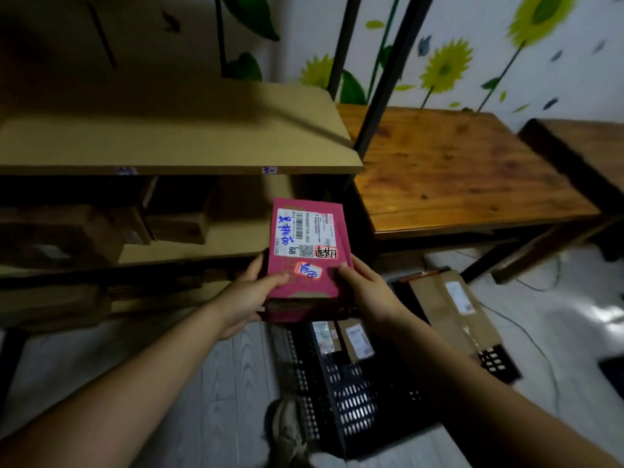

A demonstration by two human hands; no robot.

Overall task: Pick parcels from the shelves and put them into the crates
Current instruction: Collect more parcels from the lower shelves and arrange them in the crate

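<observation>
Both hands are holding the pink parcel [305, 255] near centre frame, in front of the shelf [175, 146] and above the black crate [351, 383] at 6 o'clock. The left hand [248, 295] is clamping its near-left corner, thumb on top; the right hand [366, 288] is pinching the near-right edge. Best to be lowering it level, label up, toward the free space at the crate's near end, clear of the small parcels [344, 339] already inside.

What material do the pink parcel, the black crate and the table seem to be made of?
Pink parcel: probably cardboard, matte, with brown edges at a flap.
Black crate: likely moulded plastic, with a regular slotted wall.
Table: wood, seemingly varnished, with visible grain and knots.
</observation>
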